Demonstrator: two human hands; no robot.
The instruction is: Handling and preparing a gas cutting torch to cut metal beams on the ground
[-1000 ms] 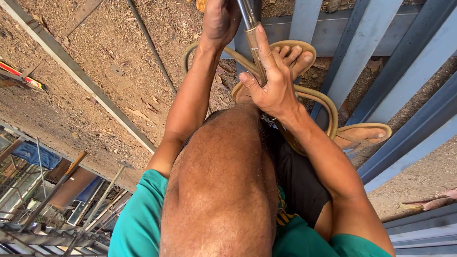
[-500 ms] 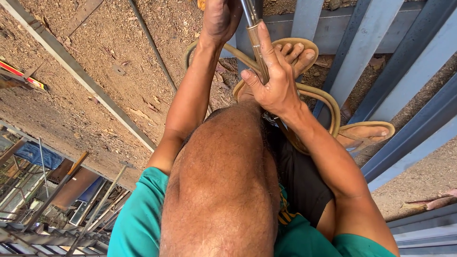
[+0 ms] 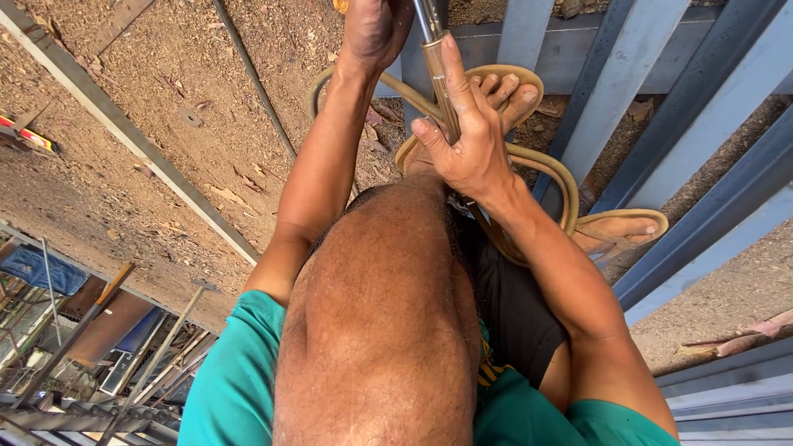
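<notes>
Wooden tool handle (image 3: 440, 87) with a metal shank sits clasped in the right hand (image 3: 467, 136), fingers (image 3: 457, 70) stretched along it. Above those fingers, the left hand (image 3: 373, 31) grips something at the frame edge; a sandal (image 3: 529, 161) lies beneath.

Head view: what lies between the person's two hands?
In the head view, a wooden-handled tool with a metal shaft spans the stretch: the right hand grips its handle, the left hand is beside the shaft higher up. Behind it, a sandalled foot.
</notes>
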